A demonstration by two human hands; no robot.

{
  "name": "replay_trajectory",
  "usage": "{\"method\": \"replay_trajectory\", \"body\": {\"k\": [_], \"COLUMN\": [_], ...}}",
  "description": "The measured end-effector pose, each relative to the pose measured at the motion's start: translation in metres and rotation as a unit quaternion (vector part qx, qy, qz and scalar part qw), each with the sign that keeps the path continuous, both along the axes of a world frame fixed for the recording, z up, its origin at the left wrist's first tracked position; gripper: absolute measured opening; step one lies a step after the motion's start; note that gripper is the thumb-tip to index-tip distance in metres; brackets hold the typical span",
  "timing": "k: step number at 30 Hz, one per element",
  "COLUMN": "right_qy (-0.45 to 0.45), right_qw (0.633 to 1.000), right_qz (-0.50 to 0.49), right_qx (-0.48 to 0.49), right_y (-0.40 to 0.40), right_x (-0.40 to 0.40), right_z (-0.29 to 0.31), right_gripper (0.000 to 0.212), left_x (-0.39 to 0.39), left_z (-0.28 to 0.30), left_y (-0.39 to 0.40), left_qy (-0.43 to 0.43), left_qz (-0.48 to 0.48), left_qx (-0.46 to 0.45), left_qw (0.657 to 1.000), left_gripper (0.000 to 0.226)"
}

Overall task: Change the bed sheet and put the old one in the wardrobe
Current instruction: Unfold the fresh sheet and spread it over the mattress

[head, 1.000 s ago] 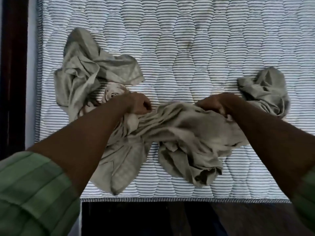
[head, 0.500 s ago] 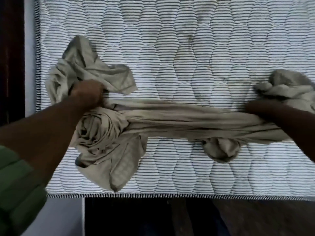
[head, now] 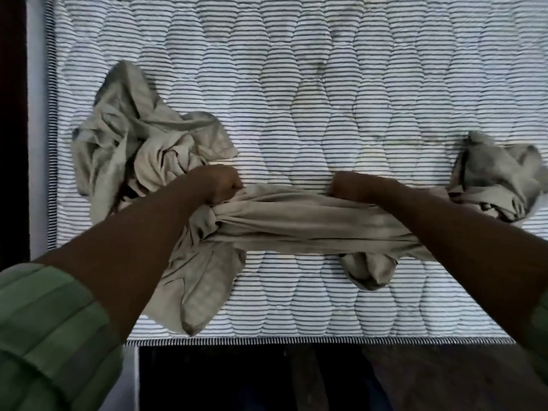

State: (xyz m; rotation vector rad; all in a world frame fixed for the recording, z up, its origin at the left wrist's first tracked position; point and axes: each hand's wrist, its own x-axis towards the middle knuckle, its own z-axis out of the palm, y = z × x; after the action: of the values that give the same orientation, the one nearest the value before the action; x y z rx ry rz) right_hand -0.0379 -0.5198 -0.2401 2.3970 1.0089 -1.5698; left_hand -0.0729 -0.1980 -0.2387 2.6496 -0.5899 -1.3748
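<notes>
Head view: left hand [head: 221,183] and right hand [head: 348,185] each clench the bunched beige bed sheet [head: 296,221] stretched across the striped mattress [head: 326,84].

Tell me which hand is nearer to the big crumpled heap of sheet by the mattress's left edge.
Left. The left hand grips the sheet right at the lower right edge of that crumpled heap. The right hand grips the stretched band farther right, nearer the mattress middle.

A home bedroom: bare striped quilted mattress [head: 296,99], crumpled beige bed sheet [head: 296,221], dark wooden floor [head: 430,381].
</notes>
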Motion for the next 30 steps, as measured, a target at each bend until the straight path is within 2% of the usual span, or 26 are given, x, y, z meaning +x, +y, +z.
{"method": "replay_trajectory", "body": {"k": [3,6,8,10,12,14,16,17,19,21,23,27,30], "right_qy": [-0.017,-0.043,-0.093,-0.171,-0.251,-0.268,-0.163,-0.108,-0.073,-0.104,-0.103,-0.080,-0.093], "right_qw": [0.996,0.983,0.982,0.971,0.944,0.897,0.864,0.876,0.928,0.962,0.979,0.984,0.971], "right_qz": [-0.073,-0.143,-0.131,-0.146,-0.213,-0.306,-0.377,-0.372,-0.283,-0.196,-0.164,-0.066,-0.033], "right_qx": [-0.055,-0.108,-0.100,-0.085,0.005,0.171,0.289,0.287,0.233,0.161,0.065,-0.144,-0.217], "right_y": [-0.047,-0.077,-0.075,-0.058,-0.034,0.005,0.054,0.074,0.095,0.083,0.062,0.036,0.030], "right_x": [0.013,0.023,0.021,0.014,0.009,0.002,-0.015,-0.027,-0.049,-0.053,-0.043,-0.036,-0.042], "right_z": [0.005,0.009,0.007,0.016,0.021,0.024,0.029,0.027,0.021,0.013,0.011,0.024,0.033], "right_gripper": [0.028,0.026,0.019,0.014,0.020,0.035,0.048,0.057,0.062,0.043,0.033,0.029,0.038], "left_x": [0.001,0.003,0.003,0.004,0.009,0.010,0.007,0.004,-0.005,-0.016,-0.027,-0.053,-0.064], "left_z": [0.001,-0.002,-0.006,-0.006,-0.004,-0.002,-0.001,-0.002,0.003,0.008,0.014,0.019,0.029], "left_y": [0.022,0.014,-0.001,-0.019,-0.036,-0.046,-0.045,-0.042,-0.036,-0.025,-0.007,0.028,0.037], "left_qy": [-0.041,-0.063,-0.075,-0.129,-0.205,-0.262,-0.311,-0.340,-0.379,-0.405,-0.422,-0.440,-0.462], "left_qz": [0.084,0.106,0.091,0.095,0.131,0.191,0.256,0.276,0.305,0.305,0.288,0.281,0.287], "left_qx": [0.001,0.012,0.030,0.029,-0.021,-0.099,-0.132,-0.134,-0.123,-0.105,-0.088,-0.075,-0.053], "left_qw": [0.996,0.992,0.993,0.987,0.970,0.941,0.906,0.889,0.865,0.856,0.855,0.850,0.837], "left_gripper": [0.026,0.023,0.017,0.018,0.027,0.038,0.037,0.033,0.026,0.020,0.016,0.010,0.015]}}
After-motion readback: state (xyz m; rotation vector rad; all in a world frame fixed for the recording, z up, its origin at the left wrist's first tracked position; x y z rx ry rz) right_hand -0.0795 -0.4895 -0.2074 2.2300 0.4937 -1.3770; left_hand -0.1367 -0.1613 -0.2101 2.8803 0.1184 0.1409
